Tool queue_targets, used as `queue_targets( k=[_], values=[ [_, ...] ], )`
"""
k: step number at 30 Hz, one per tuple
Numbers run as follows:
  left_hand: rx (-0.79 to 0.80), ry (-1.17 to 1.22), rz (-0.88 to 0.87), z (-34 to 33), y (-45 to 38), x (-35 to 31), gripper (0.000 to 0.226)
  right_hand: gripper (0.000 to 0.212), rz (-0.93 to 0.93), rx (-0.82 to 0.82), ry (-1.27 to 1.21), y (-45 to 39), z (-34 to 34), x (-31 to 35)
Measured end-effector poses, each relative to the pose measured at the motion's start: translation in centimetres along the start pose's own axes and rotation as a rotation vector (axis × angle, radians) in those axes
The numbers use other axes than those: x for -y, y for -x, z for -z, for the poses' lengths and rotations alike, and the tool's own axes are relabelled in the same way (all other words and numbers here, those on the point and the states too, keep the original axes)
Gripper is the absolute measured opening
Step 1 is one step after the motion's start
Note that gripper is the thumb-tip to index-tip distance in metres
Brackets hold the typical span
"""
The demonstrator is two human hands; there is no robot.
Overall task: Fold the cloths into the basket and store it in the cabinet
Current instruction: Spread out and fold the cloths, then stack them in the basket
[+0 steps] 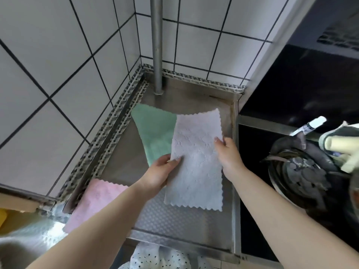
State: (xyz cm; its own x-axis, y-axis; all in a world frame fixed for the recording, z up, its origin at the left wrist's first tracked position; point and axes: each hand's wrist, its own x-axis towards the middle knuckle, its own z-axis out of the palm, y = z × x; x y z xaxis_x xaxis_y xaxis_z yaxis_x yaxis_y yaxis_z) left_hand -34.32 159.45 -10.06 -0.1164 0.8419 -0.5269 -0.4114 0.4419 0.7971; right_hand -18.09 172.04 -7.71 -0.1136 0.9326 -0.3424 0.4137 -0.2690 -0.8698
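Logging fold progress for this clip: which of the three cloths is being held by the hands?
The white cloth: the left hand and right hand pinch its side edges. The green cloth lies partly under it; the pink cloth lies untouched, nearer the person.

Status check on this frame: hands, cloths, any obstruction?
Left hand and right hand pinch the grey cloth by its sides. Green cloth partly beneath, pink cloth aside. No basket in view.
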Motion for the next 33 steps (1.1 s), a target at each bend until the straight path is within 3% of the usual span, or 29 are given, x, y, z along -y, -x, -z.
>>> queue_targets(
  k=[4, 7, 10, 15, 20, 25, 27, 33],
  values=[
    [-0.076, -0.15, 0.061, -1.3, 0.0, 2.7, 0.057, 0.034, -0.292, 0.033, -0.124, 1.3, 1.7, -4.7],
    [-0.06, -0.155, 0.099, -1.3, 0.4, 4.8, 0.062, 0.054, -0.388, 0.106, -0.2, 3.3, 2.8, -7.0],
    [0.031, -0.145, 0.117, -0.8, 1.0, 6.2, 0.048, 0.059, -0.367, 0.153, -0.117, 4.9, 3.7, -8.7],
    [0.045, -0.187, 0.158, 0.3, 2.6, 6.5, 0.042, 0.026, -0.293, 0.284, 0.044, 7.5, 4.2, -9.9],
    [0.045, -0.234, 0.162, 1.0, 4.2, 6.8, 0.055, 0.042, -0.325, 0.394, 0.09, 9.8, 4.4, -11.1],
    [0.14, -0.289, 0.169, 1.1, 5.7, 6.8, 0.054, 0.051, -0.343, 0.363, -0.062, 11.0, 5.0, -12.3],
    [0.169, -0.33, 0.119, 0.8, 6.0, 7.2, 0.045, 0.049, -0.355, 0.346, -0.115, 11.4, 5.4, -12.6],
    [-0.036, -0.629, -0.204, -0.5, 6.1, 7.2, 0.021, 0.022, -0.401, 0.254, -0.27, 12.0, 5.5, -13.0]
  ],
)
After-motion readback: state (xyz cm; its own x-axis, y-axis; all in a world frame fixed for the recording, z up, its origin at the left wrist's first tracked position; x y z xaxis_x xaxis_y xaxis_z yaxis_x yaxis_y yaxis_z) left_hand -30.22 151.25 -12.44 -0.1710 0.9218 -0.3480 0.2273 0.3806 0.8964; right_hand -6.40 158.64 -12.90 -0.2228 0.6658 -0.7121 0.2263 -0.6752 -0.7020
